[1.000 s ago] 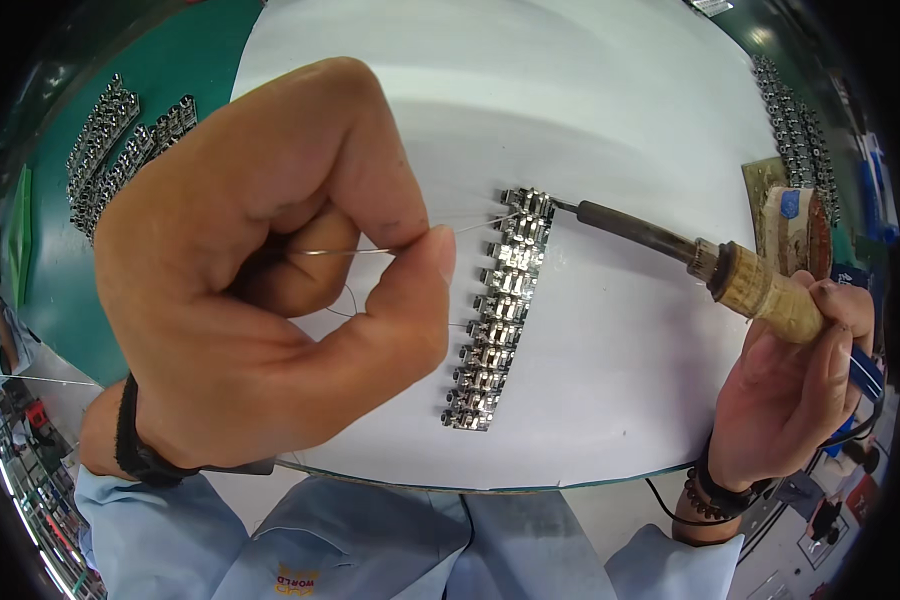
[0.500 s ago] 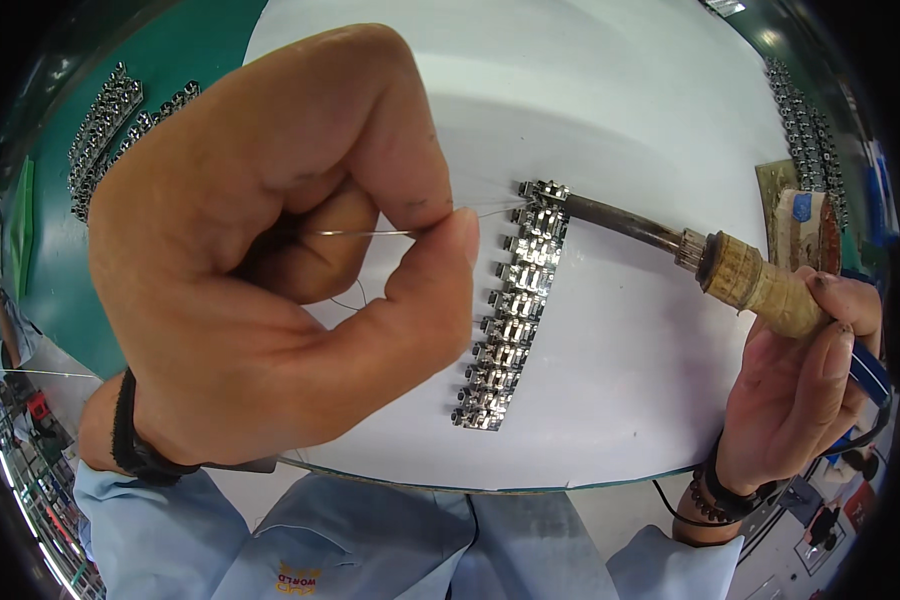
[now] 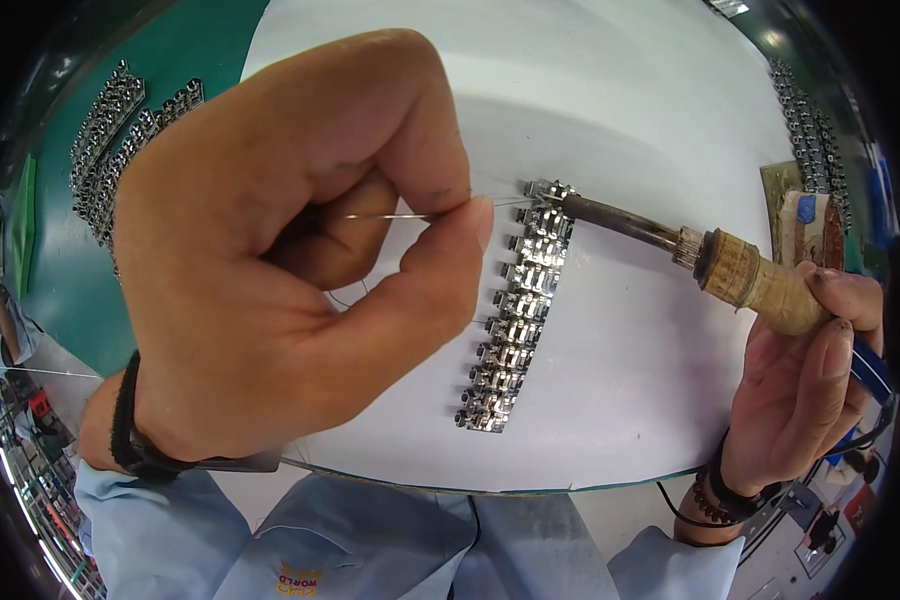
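On the white work surface lies a strip of small shiny metal connectors (image 3: pixel 530 290), running from top to bottom at a slight slant. My left hand (image 3: pixel 300 240) is closed, thumb and forefinger pinching a thin solder wire (image 3: pixel 385 216) whose free end reaches the strip's top connector. In my right hand (image 3: pixel 810 370) is a soldering iron (image 3: pixel 740 270), gripped by its tape-wrapped handle. The dark tip of the iron meets the same top connector from the right, beside the wire end. My left hand hides part of the surface left of the strip.
More connector strips (image 3: pixel 105 150) lie on the green mat (image 3: pixel 195 45) at the far left, and others (image 3: pixel 810 130) at the far right. A worn block with a blue patch (image 3: pixel 805 215) stands behind my right hand. A blue cable (image 3: pixel 872 375) trails from the iron.
My left hand has shifted slightly right and up, bringing the wire closer to the top connector. The strip has slid a touch to the right; the iron is almost still.
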### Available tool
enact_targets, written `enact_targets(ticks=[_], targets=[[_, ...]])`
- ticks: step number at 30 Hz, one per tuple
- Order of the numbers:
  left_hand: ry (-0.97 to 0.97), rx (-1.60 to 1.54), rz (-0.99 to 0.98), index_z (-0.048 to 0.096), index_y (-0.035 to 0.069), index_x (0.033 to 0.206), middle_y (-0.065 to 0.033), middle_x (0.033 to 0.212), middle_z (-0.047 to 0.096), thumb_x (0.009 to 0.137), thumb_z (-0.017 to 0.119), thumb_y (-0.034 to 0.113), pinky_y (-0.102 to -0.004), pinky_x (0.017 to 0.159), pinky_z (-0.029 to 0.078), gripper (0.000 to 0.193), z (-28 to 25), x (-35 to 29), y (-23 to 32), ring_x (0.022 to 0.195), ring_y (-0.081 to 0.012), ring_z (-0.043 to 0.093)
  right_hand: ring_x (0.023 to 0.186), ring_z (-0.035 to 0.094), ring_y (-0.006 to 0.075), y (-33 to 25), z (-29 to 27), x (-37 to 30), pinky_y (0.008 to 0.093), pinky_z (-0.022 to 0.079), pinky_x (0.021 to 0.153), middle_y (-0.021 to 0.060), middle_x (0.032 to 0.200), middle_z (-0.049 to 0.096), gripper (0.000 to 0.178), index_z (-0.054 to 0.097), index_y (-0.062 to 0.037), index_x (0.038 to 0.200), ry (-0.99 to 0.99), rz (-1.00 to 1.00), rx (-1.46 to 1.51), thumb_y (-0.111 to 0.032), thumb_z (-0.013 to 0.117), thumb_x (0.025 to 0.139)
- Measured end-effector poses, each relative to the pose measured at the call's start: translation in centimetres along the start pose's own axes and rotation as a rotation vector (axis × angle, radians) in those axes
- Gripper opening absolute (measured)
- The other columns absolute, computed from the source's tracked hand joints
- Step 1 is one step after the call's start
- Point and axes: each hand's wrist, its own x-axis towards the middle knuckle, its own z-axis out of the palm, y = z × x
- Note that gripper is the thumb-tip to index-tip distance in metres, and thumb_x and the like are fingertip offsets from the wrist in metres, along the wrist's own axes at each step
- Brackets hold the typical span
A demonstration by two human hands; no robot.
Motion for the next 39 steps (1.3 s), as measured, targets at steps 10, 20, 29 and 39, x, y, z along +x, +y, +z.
enact_targets(ticks=[10, 20, 29, 39], targets=[[0.092, -0.104, 0.024, 0.055, 0.002, 0.080, 0.0053, 0.064, 0.049, 0.085, 0.068, -0.007, -0.0180, 0.053, 0.024, 0.016, 0.5, -0.5, -0.7, 0.056, 0.0013, 0.036, 0.128, 0.055, 0.0312, 1.1, 0.6, -1.0, 0.0424, 0.045, 0.111, 0.0215, 0.130, 0.052, 0.039, 0.046, 0.0116, 0.129, 0.090, -0.175, 0.337, -0.018, 0.032, 0.108], [0.198, -0.134, 0.133, 0.055, 0.003, 0.078, 0.0088, 0.061, 0.041, 0.083, 0.070, -0.006, -0.0184, 0.051, 0.019, 0.018, 2.3, -0.4, -0.9, 0.054, 0.0028, 0.027, 0.112, 0.059, 0.0221, -0.8, 1.7, -3.3, 0.0375, 0.049, 0.101, 0.0120, 0.120, 0.052, 0.040, 0.050, 0.0090, 0.125, 0.186, -0.186, -0.019, -0.026, 0.038, 0.109], [0.149, -0.115, 0.060, 0.057, 0.002, 0.077, 0.0087, 0.061, 0.040, 0.081, 0.071, -0.007, -0.0192, 0.050, 0.017, 0.018, 1.4, -0.7, -0.6, 0.052, 0.0025, 0.025, 0.093, 0.060, 0.0171, -1.2, 4.2, -2.3, 0.0324, 0.049, 0.085, 0.0096, 0.109, 0.055, 0.038, 0.053, 0.0065, 0.123, 0.165, -0.207, -0.286, -0.026, 0.042, 0.108], [0.005, 0.011, -0.047, 0.056, 0.002, 0.076, 0.0081, 0.062, 0.041, 0.080, 0.071, -0.008, -0.0194, 0.050, 0.017, 0.018, 0.9, 0.1, 0.4, 0.052, 0.0026, 0.026, 0.075, 0.058, 0.0140, -1.0, 4.5, -2.2, 0.0265, 0.048, 0.068, 0.0095, 0.097, 0.057, 0.037, 0.053, 0.0061, 0.122, 0.172, -0.219, -0.356, -0.027, 0.045, 0.107]])
